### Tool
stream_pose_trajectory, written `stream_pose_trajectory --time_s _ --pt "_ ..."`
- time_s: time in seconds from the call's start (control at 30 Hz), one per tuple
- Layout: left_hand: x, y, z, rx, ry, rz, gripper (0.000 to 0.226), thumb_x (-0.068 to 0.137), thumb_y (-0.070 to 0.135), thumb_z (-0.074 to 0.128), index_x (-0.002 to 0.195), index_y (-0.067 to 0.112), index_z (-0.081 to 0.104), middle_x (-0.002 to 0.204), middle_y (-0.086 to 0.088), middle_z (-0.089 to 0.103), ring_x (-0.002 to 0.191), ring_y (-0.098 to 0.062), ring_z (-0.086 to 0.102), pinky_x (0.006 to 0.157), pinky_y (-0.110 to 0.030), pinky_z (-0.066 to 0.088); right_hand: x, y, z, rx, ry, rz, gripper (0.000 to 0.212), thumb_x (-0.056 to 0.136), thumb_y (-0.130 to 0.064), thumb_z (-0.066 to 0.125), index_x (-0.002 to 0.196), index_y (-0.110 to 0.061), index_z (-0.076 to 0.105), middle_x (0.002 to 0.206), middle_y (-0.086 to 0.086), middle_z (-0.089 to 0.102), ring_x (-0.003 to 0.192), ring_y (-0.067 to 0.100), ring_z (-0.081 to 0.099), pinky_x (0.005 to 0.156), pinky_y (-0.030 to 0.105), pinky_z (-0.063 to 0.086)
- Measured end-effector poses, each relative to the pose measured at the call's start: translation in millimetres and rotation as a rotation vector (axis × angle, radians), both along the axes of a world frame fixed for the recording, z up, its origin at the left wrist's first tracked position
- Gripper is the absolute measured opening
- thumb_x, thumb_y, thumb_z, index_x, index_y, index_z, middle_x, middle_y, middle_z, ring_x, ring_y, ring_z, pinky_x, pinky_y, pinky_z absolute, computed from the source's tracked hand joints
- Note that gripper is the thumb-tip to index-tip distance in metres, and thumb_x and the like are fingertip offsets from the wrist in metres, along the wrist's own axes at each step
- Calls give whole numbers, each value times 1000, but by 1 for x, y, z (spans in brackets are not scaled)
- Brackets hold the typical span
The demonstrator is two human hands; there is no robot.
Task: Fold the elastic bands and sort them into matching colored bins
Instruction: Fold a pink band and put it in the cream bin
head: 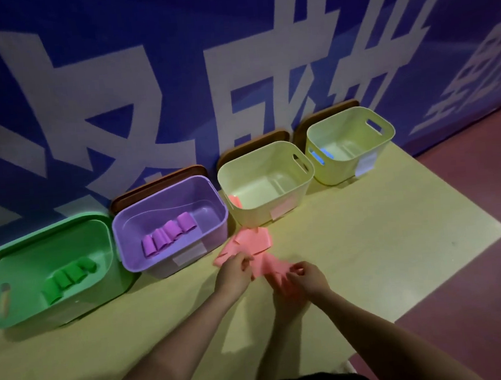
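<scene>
Both hands [234, 270] on flat, limp pink band [260, 268], smooth finish.

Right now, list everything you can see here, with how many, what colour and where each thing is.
green bin: one, far left, holds folded green bands, about four
purple bin: one, right of the green bin, holds folded purple bands, about four
cream bins: two; the nearer holds a pink band; the farther holds a blue band
loose pink bands: a pile, count unclear, on the mat before the nearer cream bin
mat: one, yellow-green, under the bins
left hand: grips a pink band
right hand: pinches the same band
</scene>
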State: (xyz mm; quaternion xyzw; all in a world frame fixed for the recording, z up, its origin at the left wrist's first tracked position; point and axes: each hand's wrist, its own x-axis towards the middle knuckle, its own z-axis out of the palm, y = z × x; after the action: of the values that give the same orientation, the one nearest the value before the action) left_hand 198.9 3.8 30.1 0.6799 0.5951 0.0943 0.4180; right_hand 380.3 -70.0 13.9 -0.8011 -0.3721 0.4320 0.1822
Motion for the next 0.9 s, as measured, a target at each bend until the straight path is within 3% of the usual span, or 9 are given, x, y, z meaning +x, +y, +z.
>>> stream_pose_trajectory --time_s 0.13,0.27,0.37,0.43,0.5,0.6,0.7,0.77,0.9 --pt "27 4 -9 78 57 -126 31 91 15 54 121 16 61 120 -3 58 106 -21 57 90 -29 45 15 6 -5 -17 1 37 23 87 -24 63 109 -16 64 104 4 69 86 15 63 80 29 54" --pt "31 13 -23 90 305 -273 40 90 25 56 129 20 55 127 -5 52 112 -24 53 91 -32 44 34 8 -4 -19 -40 88 25 83 -26 66 106 -20 60 96 -3 66 85 13 62 76 31 54" --pt "29 13 -26 126 432 -323 21 87 26 57 106 19 63 116 -5 55 100 -23 56 77 -31 46 39 10 -4 -68 -56 215 25 84 -28 65 107 -21 57 99 -1 65 85 13 58 72 24 45" --pt "28 13 -27 123 477 -367 15 85 30 58 95 18 61 109 -4 60 98 -24 57 71 -30 42 36 10 -3 -81 -114 289 11 88 -31 58 94 -21 55 98 3 65 83 15 57 73 23 42" --pt "27 14 -26 108 467 -376 13 85 33 58 87 20 60 100 -3 66 94 -24 59 67 -30 40 33 10 -2 -94 -168 317 15 91 -32 53 81 -21 55 89 4 63 80 18 58 69 23 41" --pt "19 13 -12 106 334 -340 13 83 32 61 76 22 56 80 1 63 81 -19 58 64 -29 41 33 14 -1 -155 -145 320 24 92 -27 51 76 -17 67 71 -1 57 74 17 56 64 23 38" --pt "8 7 17 26 128 -312 7 85 22 62 79 19 60 69 2 63 64 -14 57 57 -26 41 30 16 -1 -163 -50 244 33 95 -30 51 88 -5 71 83 11 66 76 20 57 66 27 41" --pt "1 3 37 -80 -86 -213 8 89 16 61 81 18 59 66 0 59 55 -13 53 54 -26 40 23 18 5 -90 43 160 34 93 -26 53 84 3 70 77 15 64 72 22 56 64 32 42" --pt "-12 3 85 -108 -442 131 4 93 14 58 89 15 59 75 1 60 66 -14 55 53 -22 43 -5 22 52 135 293 40 27 95 -22 54 82 -3 69 74 7 63 66 17 55 57 26 43"
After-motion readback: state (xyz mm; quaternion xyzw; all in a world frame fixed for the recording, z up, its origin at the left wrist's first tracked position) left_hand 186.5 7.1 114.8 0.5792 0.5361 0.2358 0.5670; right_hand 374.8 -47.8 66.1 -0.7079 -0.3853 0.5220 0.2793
